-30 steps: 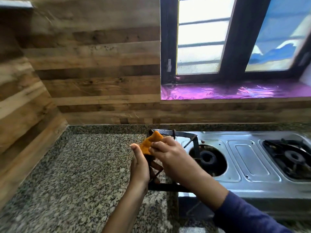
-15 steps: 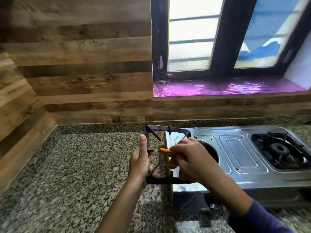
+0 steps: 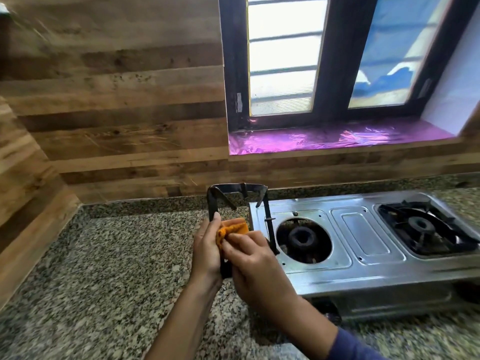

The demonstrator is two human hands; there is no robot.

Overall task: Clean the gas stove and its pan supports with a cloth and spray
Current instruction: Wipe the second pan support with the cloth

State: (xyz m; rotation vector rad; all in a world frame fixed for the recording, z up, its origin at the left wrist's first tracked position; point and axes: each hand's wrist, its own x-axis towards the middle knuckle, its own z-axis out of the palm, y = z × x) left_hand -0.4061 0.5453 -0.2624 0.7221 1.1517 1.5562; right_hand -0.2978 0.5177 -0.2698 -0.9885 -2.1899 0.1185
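Head view: right hand (image 3: pixel 257 266) pinches the orange cloth (image 3: pixel 233 228), moved from an inner spoke to the pan support's (image 3: pixel 239 187) left bar. Left hand (image 3: pixel 206 255) grips the support upright, just left of the stove (image 3: pixel 363 255); wiping looks unfinished.

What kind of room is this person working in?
Most likely a home kitchen: a steel two-burner gas stove sits on a speckled granite counter below a window, and a lifted-off pan support is being wiped with an orange cloth.

Left grip (image 3: pixel 206 253) clasps upright, thumb raised; right grip (image 3: pixel 253 266) pinches beside it.
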